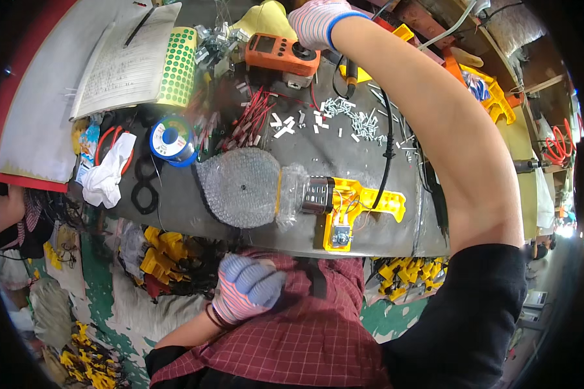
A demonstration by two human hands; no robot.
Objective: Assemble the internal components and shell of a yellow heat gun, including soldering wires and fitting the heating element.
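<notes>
At the far side of the bench my right hand [321, 26], in a striped knit glove, bends its fingers down on the dial of an orange multimeter [265, 59]. The fingertips are partly hidden. My left hand [248, 288], gloved alike, is held closed in front of my lap, below the bench edge, with nothing visible in it. Between them on the bench lies a yellow pistol-grip housing [349, 193], open so its wires and a small switch show. A dark slotted metal collar [317, 195] joins it to a round piece in bubble wrap [243, 187].
Small screws [365, 124], white connectors [283, 126] and red wires [252, 120] lie scattered mid-bench. A solder spool [173, 139], white cloth [109, 172] and notebook [124, 61] are at left. A black cable [389, 139] crosses toward the housing. Yellow housings [165, 256] fill space below the bench.
</notes>
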